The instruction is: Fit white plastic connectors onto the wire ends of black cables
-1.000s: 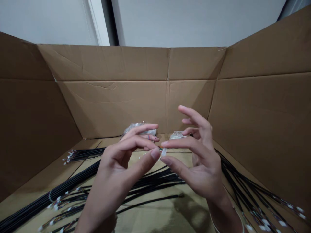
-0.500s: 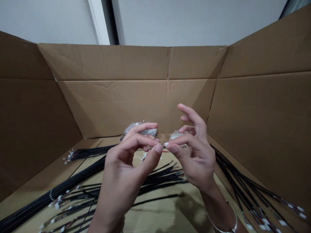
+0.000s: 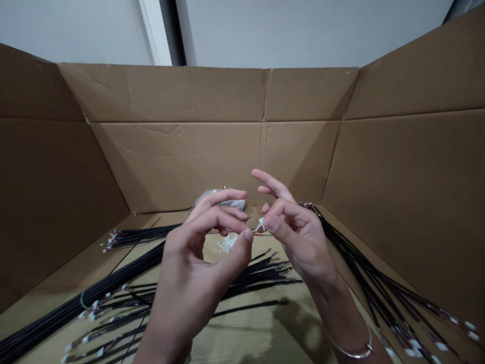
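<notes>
Both hands are raised inside a large cardboard box (image 3: pixel 170 151). My right hand (image 3: pixel 293 235) pinches a small white connector (image 3: pixel 261 224) between thumb and forefinger, its other fingers spread upward. My left hand (image 3: pixel 200 253) faces it, thumb and fingers pinched on thin coloured wire ends that meet the connector. The wire itself is mostly hidden behind my fingers. Under the hands, a small heap of loose white connectors (image 3: pixel 226 244) lies on the box floor.
Bundles of black cables with white plugs lie on the box floor at left (image 3: pixel 94 298), in the middle (image 3: pixel 261 278) and along the right wall (image 3: pixel 379 288). A clear plastic bag (image 3: pixel 220 199) rests at the back wall. A bangle circles my right wrist.
My right hand has moved left and its thumb and forefinger have closed tightly on the connector against my left fingertips. The view has shifted slightly.
</notes>
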`<state>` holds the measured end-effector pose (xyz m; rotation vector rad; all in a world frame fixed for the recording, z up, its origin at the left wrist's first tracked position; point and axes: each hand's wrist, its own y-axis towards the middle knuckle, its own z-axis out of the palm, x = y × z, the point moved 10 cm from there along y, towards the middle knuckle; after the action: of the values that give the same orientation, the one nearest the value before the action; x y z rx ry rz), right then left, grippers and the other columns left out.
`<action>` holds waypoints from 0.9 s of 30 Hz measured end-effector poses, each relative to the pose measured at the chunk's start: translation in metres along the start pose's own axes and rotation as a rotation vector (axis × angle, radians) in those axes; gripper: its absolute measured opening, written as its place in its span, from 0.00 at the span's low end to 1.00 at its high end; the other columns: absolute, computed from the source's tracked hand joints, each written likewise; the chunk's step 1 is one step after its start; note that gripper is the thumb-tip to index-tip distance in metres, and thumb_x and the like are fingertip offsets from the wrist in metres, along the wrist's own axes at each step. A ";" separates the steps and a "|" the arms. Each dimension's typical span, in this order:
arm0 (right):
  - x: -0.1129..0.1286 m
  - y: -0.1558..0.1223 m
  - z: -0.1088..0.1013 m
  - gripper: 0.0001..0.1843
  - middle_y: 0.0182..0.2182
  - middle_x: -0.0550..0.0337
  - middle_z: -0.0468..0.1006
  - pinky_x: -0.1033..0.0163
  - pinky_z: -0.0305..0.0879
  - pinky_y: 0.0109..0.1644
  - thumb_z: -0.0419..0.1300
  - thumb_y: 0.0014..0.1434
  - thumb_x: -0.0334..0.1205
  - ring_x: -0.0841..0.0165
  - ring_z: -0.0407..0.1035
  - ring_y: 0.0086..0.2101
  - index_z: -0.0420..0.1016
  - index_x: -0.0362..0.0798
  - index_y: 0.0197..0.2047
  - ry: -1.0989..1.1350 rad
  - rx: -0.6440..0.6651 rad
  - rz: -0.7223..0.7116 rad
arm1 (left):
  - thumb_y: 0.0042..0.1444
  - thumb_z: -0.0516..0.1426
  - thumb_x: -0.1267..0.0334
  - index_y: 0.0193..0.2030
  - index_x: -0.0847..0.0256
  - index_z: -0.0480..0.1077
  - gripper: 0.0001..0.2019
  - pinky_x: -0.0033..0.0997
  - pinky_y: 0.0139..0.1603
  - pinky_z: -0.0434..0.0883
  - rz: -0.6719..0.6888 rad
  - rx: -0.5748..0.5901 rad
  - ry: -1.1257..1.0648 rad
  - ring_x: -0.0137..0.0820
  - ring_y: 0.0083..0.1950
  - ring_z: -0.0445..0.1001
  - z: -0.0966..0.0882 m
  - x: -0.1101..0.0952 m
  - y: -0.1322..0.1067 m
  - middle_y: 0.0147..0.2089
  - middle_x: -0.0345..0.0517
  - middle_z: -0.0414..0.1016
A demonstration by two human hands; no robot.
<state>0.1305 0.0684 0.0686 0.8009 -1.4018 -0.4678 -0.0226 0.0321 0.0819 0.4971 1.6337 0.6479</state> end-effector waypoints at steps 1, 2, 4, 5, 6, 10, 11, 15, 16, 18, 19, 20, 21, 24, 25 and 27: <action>-0.002 0.001 0.001 0.11 0.70 0.67 0.72 0.48 0.64 0.71 0.70 0.67 0.45 0.59 0.66 0.67 0.83 0.57 0.31 0.024 0.021 0.015 | 0.62 0.64 0.66 0.29 0.52 0.76 0.10 0.49 0.72 0.66 0.008 0.004 0.006 0.41 0.64 0.77 0.001 -0.002 0.001 0.51 0.38 0.84; -0.003 0.002 0.001 0.11 0.70 0.66 0.72 0.48 0.64 0.70 0.70 0.67 0.45 0.59 0.66 0.67 0.83 0.57 0.31 0.040 0.040 0.028 | 0.62 0.64 0.67 0.29 0.52 0.76 0.10 0.49 0.72 0.67 0.014 0.009 0.012 0.42 0.64 0.77 0.002 -0.003 0.001 0.51 0.38 0.84; -0.005 0.003 0.003 0.11 0.69 0.64 0.73 0.47 0.64 0.70 0.70 0.67 0.45 0.58 0.67 0.67 0.83 0.56 0.31 0.062 0.077 0.053 | 0.61 0.64 0.67 0.29 0.52 0.75 0.09 0.49 0.71 0.67 0.031 0.033 0.027 0.42 0.64 0.76 0.005 -0.004 0.003 0.49 0.39 0.83; -0.006 0.004 0.004 0.11 0.69 0.63 0.74 0.46 0.65 0.70 0.70 0.66 0.45 0.58 0.67 0.67 0.83 0.56 0.30 0.075 0.093 0.069 | 0.61 0.64 0.67 0.29 0.52 0.75 0.09 0.48 0.70 0.67 0.033 0.044 0.032 0.42 0.64 0.76 0.006 -0.003 0.004 0.49 0.39 0.83; -0.007 0.004 0.005 0.12 0.68 0.62 0.75 0.46 0.65 0.70 0.71 0.66 0.45 0.58 0.67 0.67 0.83 0.55 0.30 0.089 0.108 0.083 | 0.61 0.64 0.67 0.29 0.52 0.75 0.10 0.48 0.69 0.68 0.037 0.054 0.035 0.42 0.64 0.76 0.006 -0.002 0.004 0.48 0.40 0.83; -0.010 0.005 0.007 0.12 0.66 0.58 0.77 0.47 0.67 0.69 0.71 0.65 0.44 0.58 0.66 0.68 0.82 0.54 0.30 0.148 0.141 0.129 | 0.60 0.65 0.67 0.29 0.52 0.75 0.09 0.44 0.63 0.70 0.044 0.077 0.046 0.42 0.64 0.76 0.007 0.003 0.004 0.49 0.40 0.82; -0.010 0.005 0.008 0.11 0.66 0.57 0.77 0.48 0.68 0.69 0.71 0.65 0.43 0.58 0.67 0.68 0.83 0.54 0.30 0.161 0.148 0.137 | 0.60 0.65 0.66 0.29 0.52 0.75 0.09 0.43 0.61 0.70 0.044 0.079 0.043 0.42 0.63 0.77 0.007 0.004 0.004 0.49 0.40 0.82; -0.012 0.006 0.009 0.10 0.65 0.54 0.78 0.51 0.69 0.68 0.71 0.65 0.41 0.59 0.67 0.68 0.83 0.52 0.31 0.197 0.165 0.167 | 0.61 0.65 0.66 0.29 0.53 0.74 0.10 0.42 0.61 0.69 0.014 0.083 0.018 0.41 0.62 0.78 0.009 0.007 0.003 0.49 0.39 0.81; -0.012 0.006 0.009 0.10 0.65 0.53 0.78 0.52 0.69 0.67 0.71 0.65 0.40 0.59 0.68 0.68 0.83 0.52 0.30 0.201 0.165 0.173 | 0.61 0.65 0.65 0.29 0.53 0.74 0.10 0.42 0.62 0.69 -0.002 0.083 0.014 0.41 0.62 0.78 0.010 0.007 0.003 0.50 0.38 0.81; -0.012 0.006 0.008 0.10 0.65 0.53 0.78 0.53 0.69 0.67 0.70 0.65 0.39 0.60 0.68 0.67 0.83 0.51 0.30 0.203 0.162 0.179 | 0.62 0.65 0.65 0.30 0.54 0.74 0.09 0.42 0.63 0.69 -0.026 0.088 0.010 0.41 0.61 0.78 0.011 0.008 0.002 0.50 0.38 0.80; -0.012 0.006 0.008 0.10 0.65 0.52 0.77 0.53 0.69 0.67 0.70 0.65 0.39 0.60 0.69 0.67 0.83 0.51 0.30 0.204 0.164 0.182 | 0.62 0.65 0.64 0.30 0.54 0.74 0.09 0.42 0.64 0.69 -0.031 0.091 0.008 0.41 0.62 0.78 0.012 0.007 0.002 0.49 0.39 0.80; -0.012 0.005 0.008 0.10 0.65 0.52 0.77 0.54 0.69 0.67 0.70 0.65 0.38 0.60 0.69 0.67 0.83 0.51 0.30 0.204 0.168 0.183 | 0.62 0.65 0.65 0.30 0.54 0.74 0.09 0.43 0.65 0.68 -0.033 0.097 0.006 0.41 0.62 0.78 0.013 0.007 0.001 0.49 0.39 0.80; -0.012 0.005 0.008 0.10 0.65 0.52 0.77 0.54 0.69 0.66 0.71 0.65 0.38 0.60 0.69 0.67 0.83 0.51 0.31 0.203 0.172 0.181 | 0.62 0.65 0.65 0.29 0.54 0.74 0.10 0.43 0.65 0.68 -0.034 0.102 0.005 0.41 0.62 0.78 0.013 0.006 0.001 0.48 0.39 0.80; -0.011 0.005 0.008 0.09 0.65 0.54 0.77 0.54 0.69 0.67 0.71 0.65 0.38 0.61 0.68 0.67 0.83 0.52 0.31 0.181 0.183 0.170 | 0.62 0.65 0.64 0.29 0.54 0.74 0.10 0.43 0.65 0.68 -0.031 0.113 0.001 0.42 0.62 0.78 0.012 0.006 0.001 0.47 0.39 0.80; -0.011 0.004 0.007 0.09 0.65 0.54 0.78 0.54 0.68 0.67 0.71 0.65 0.38 0.61 0.69 0.66 0.83 0.52 0.31 0.174 0.187 0.168 | 0.62 0.65 0.64 0.29 0.54 0.74 0.10 0.44 0.65 0.68 -0.026 0.116 0.003 0.42 0.63 0.77 0.012 0.006 0.001 0.47 0.39 0.80; -0.011 0.004 0.007 0.10 0.64 0.55 0.78 0.54 0.67 0.68 0.71 0.65 0.39 0.62 0.69 0.66 0.83 0.52 0.30 0.163 0.197 0.165 | 0.62 0.65 0.64 0.30 0.54 0.74 0.09 0.45 0.66 0.67 -0.013 0.128 0.010 0.42 0.63 0.77 0.011 0.007 0.003 0.48 0.40 0.80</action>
<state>0.1213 0.0772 0.0635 0.8533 -1.3613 -0.1345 -0.0134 0.0403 0.0777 0.5763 1.6940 0.5388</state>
